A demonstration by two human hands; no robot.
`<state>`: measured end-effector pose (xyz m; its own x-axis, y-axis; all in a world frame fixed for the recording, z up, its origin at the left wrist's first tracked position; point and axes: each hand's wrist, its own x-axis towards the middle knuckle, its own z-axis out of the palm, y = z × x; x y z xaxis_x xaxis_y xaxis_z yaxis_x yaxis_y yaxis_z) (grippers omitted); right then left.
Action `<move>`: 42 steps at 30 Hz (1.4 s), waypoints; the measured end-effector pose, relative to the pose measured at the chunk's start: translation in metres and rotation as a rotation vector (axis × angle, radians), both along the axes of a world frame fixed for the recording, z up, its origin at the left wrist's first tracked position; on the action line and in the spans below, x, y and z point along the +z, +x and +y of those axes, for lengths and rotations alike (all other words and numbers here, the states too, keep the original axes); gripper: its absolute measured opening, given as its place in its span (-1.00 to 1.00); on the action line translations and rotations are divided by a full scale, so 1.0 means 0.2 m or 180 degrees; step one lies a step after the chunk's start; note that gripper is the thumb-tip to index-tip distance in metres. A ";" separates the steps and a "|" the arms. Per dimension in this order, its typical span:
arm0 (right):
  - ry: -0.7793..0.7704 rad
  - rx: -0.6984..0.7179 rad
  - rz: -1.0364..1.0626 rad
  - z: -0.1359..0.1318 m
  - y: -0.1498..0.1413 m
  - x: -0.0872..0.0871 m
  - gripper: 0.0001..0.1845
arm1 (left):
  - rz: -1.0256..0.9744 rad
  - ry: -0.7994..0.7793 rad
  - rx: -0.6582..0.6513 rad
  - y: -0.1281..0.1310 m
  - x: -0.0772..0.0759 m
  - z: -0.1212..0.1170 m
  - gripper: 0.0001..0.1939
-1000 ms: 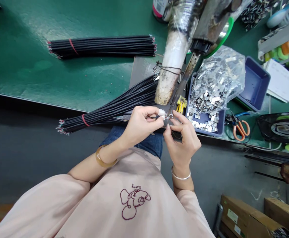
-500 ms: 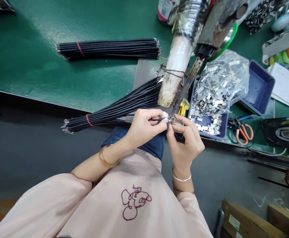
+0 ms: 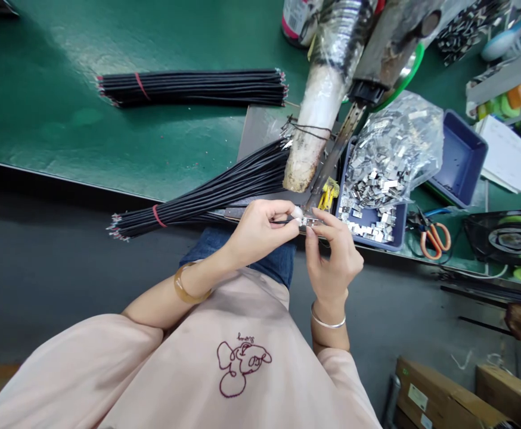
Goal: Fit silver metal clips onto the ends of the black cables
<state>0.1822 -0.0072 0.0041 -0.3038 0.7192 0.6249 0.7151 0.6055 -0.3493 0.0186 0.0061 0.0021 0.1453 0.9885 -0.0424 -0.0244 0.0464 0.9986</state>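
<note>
My left hand [image 3: 260,229] pinches the end of a thin black wire [image 3: 282,221], its fingers closed and a white cot on one fingertip. My right hand [image 3: 332,250] is closed on a small metal clip [image 3: 309,221] held against the wire's end. Both hands meet at the bench's front edge, just below the tip of a plastic-wrapped press tool [image 3: 314,137]. A bundle of black wires [image 3: 207,193] tied with a red band fans out to the left of my left hand.
A second tied wire bundle [image 3: 193,87] lies further back on the green mat [image 3: 64,119]. A blue tray [image 3: 401,223] with a bag of metal clips [image 3: 390,155] sits right of my hands. Orange-handled scissors [image 3: 434,235], another blue tray [image 3: 459,155] and cardboard boxes [image 3: 443,393] are nearby.
The hands stay together at the wire's end; my right fingers have shifted slightly on the clip. The view has moved a little.
</note>
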 end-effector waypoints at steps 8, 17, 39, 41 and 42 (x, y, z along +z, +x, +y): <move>-0.0119 0.0157 0.0570 -0.01 0.03 -0.04 -0.89 | 0.0287 0.0382 -0.0408 -0.09 0.04 -0.05 -0.90; -0.0376 -0.0013 0.0560 -0.01 0.04 0.00 -0.89 | 0.0067 0.0207 -0.0642 -0.09 0.00 -0.05 -0.61; -0.0575 -0.0140 0.0725 -0.04 0.00 0.00 -0.91 | -0.0325 0.0008 -0.0054 -0.02 -0.03 -0.03 -0.86; -0.0402 -0.0141 0.0574 -0.03 -0.02 -0.01 -0.91 | -0.0209 0.0037 0.0087 -0.01 -0.03 -0.03 -0.86; -0.0299 -0.0149 0.0504 -0.02 -0.02 -0.01 -0.90 | -0.0137 0.0048 0.0163 0.00 -0.03 -0.03 -0.86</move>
<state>0.1775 -0.0118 0.0021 -0.1717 0.7878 0.5916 0.6733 0.5322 -0.5132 0.0180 0.0004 -0.0042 0.0959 0.9951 -0.0223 -0.0694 0.0290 0.9972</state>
